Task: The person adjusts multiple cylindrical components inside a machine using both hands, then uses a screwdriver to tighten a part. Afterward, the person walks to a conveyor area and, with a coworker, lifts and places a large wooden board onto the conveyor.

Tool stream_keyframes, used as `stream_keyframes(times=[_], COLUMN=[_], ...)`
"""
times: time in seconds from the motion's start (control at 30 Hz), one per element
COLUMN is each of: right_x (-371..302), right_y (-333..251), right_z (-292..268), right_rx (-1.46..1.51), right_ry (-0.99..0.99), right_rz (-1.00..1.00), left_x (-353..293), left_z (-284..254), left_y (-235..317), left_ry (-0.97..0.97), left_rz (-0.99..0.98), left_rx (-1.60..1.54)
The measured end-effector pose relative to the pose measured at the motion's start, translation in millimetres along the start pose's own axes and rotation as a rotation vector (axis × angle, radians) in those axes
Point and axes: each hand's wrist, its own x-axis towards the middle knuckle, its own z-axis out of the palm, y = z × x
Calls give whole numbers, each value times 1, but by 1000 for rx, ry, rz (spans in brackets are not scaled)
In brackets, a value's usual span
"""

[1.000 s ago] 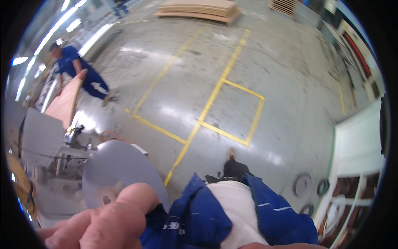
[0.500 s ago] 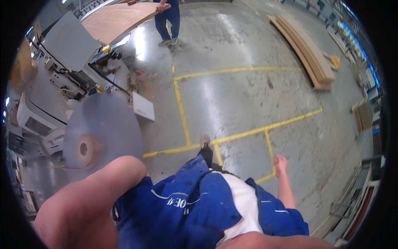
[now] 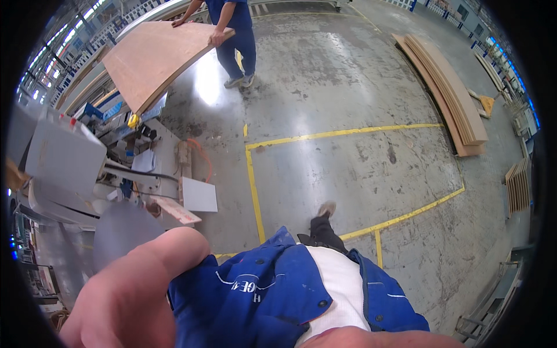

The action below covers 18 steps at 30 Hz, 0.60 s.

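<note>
A grey concrete factory floor (image 3: 348, 87) marked with yellow lines (image 3: 253, 180) fills the view. At 7 o'clock the left hand (image 3: 130, 290) looms close to the lens, its fingers curled over the edge of a thin grey round disc (image 3: 119, 232), which shows just above the hand at about 8 o'clock. At 6 o'clock a strip of the right hand (image 3: 371, 337) shows along the lower edge; whether it is open or closed I cannot tell. A grey machine (image 3: 64, 156) stands at 9 o'clock. At 11 o'clock a co-worker (image 3: 235, 35) holds a large plywood sheet (image 3: 154, 58). Stacked boards (image 3: 449, 87) lie at 2 o'clock.
</note>
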Motion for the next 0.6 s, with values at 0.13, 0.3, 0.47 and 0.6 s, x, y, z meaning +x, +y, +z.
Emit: stream_keyframes(times=[0.13, 0.3, 0.47, 0.6], right_x=[85, 218, 344, 410], right_y=[-66, -195, -409, -606], right_z=[-19, -65, -127, -157], right_rx=[-47, -35, 245, 249], right_ry=[-9, -43, -46, -90], right_rz=[9, -50, -98, -425], left_x=[-72, -209, -422, -600], left_z=[-12, -86, -143, -138], left_y=[-63, -179, -171, -35], left_ry=[37, -137, 338, 528], left_rz=[-533, -1348, -1961, -2538], left_rx=[161, 620, 812, 1123])
